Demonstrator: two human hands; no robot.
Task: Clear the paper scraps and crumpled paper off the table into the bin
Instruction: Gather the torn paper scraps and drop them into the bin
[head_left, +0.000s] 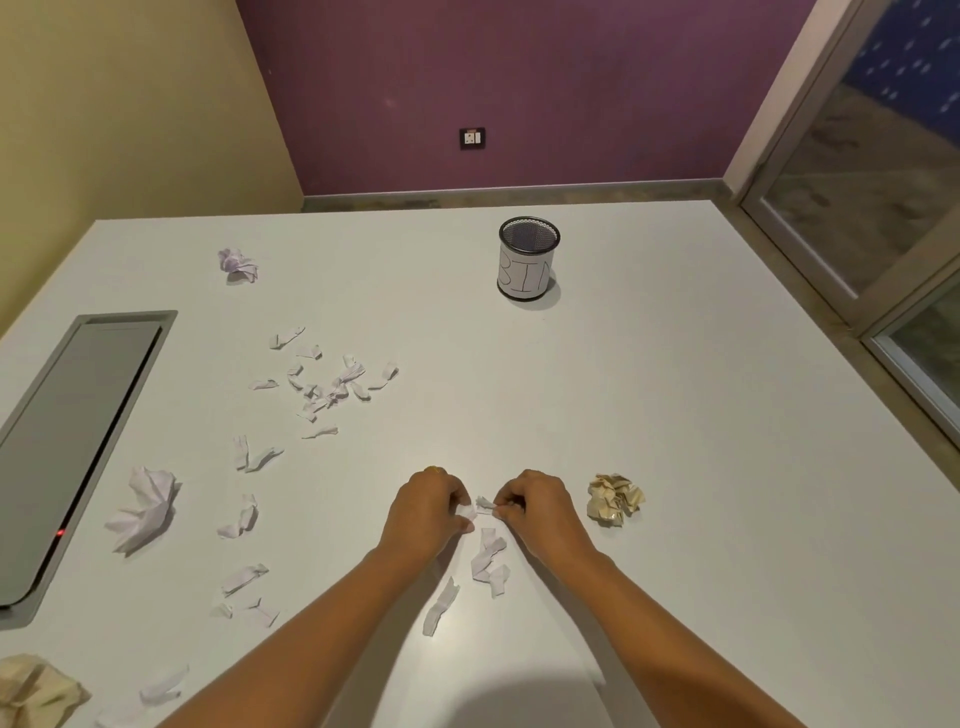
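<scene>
I see a white scrap (484, 505) toward the near edge of the worktop (675, 389), stretched between left hand (428, 512) and right hand (537, 512), each grip narrow, fingertips pinching one end. Loose scraps (488, 561) lie just nearer, a tan crumpled ball (615, 500) sits beside the right hand, and the bin (527, 265) stands toward the far edge.

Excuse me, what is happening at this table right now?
A person is clearing paper from a white table. The left hand and right hand together pinch a small white scrap. Many loose scraps lie to the left, and a tan crumpled ball sits right of the hands. The bin stands upright farther back.
</scene>
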